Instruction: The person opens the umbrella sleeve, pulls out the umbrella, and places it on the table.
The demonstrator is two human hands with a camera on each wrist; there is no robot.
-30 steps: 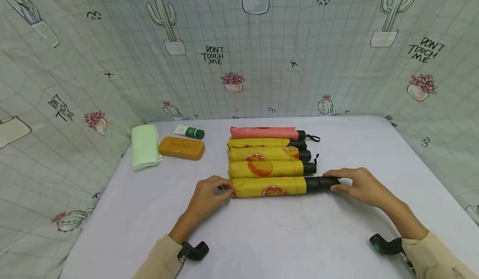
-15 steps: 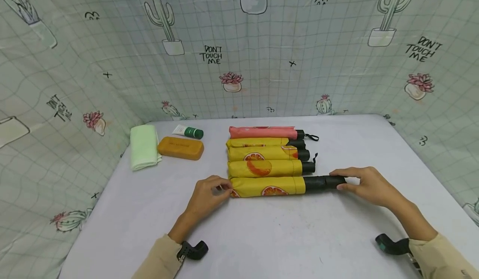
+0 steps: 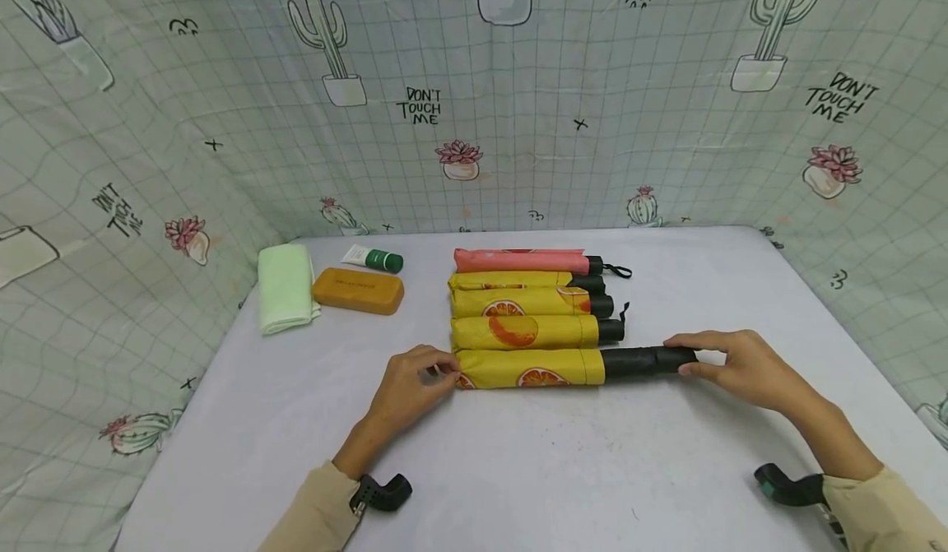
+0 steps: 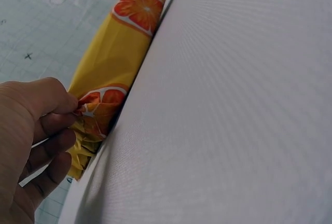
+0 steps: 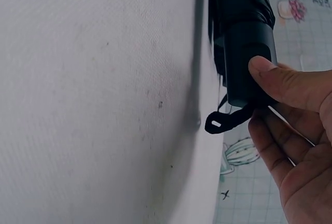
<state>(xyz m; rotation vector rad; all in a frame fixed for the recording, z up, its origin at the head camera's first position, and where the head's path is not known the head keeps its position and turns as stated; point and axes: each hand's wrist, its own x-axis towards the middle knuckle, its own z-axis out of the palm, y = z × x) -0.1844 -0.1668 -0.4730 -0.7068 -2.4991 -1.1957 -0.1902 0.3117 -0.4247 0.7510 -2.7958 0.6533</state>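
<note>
Nearest of a row of folded umbrellas, a yellow one with orange-slice prints (image 3: 529,368) (image 4: 116,63) lies across the white table (image 3: 518,470). My left hand (image 3: 415,383) (image 4: 31,130) pinches the gathered fabric at its left tip. At the other end, my right hand (image 3: 736,364) (image 5: 290,125) grips its black handle (image 3: 648,359) (image 5: 246,42), thumb on top, with the black wrist strap (image 5: 225,120) dangling below. Behind it lie three yellow folded umbrellas (image 3: 529,317) and a pink one (image 3: 522,260).
At the back left lie a folded pale-green towel (image 3: 284,287), an orange-brown case (image 3: 359,290) and a small tube with a green cap (image 3: 374,258). Cactus-print sheeting (image 3: 474,99) walls the table on three sides.
My right hand has drawn the black handle out to the right, so more black shaft shows beyond the yellow fabric. My left hand stays pinching the tip.
</note>
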